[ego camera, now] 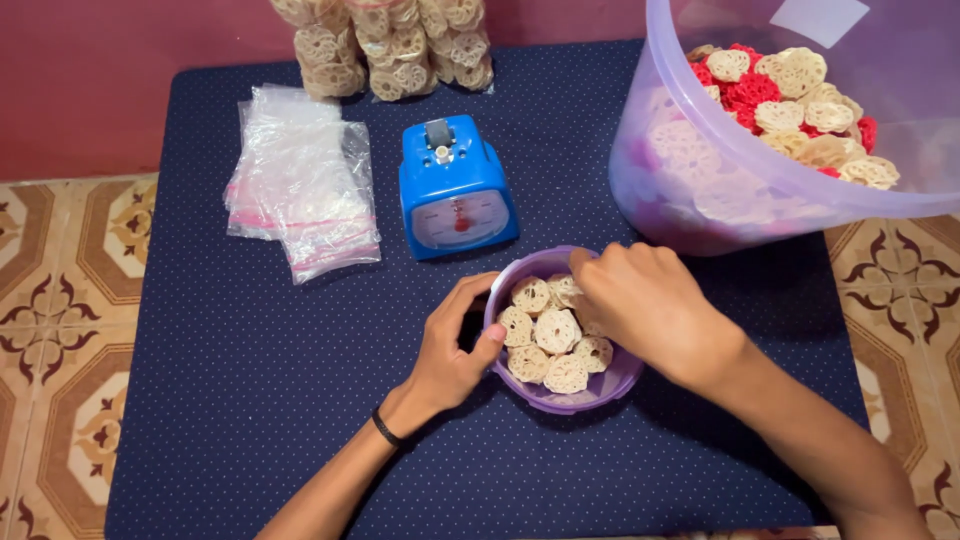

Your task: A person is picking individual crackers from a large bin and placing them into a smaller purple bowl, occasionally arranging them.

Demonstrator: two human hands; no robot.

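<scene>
A small purple bowl [560,402] sits on the dark blue dotted cloth, filled with several pale lattice-shaped crackers [556,331]. My left hand [452,345] grips the bowl's left rim, thumb over the edge. My right hand [645,300] reaches over the bowl's far right side, fingers curled down among the crackers; whether it holds one is hidden. A blue kitchen scale [455,190] stands just behind the bowl.
A large translucent purple tub [700,170] of cream and red crackers [800,100] stands at the back right. A stack of clear plastic bags [300,185] lies at the left. Filled cracker bags [385,45] stand at the back. Patterned floor tiles [60,300] surround the cloth.
</scene>
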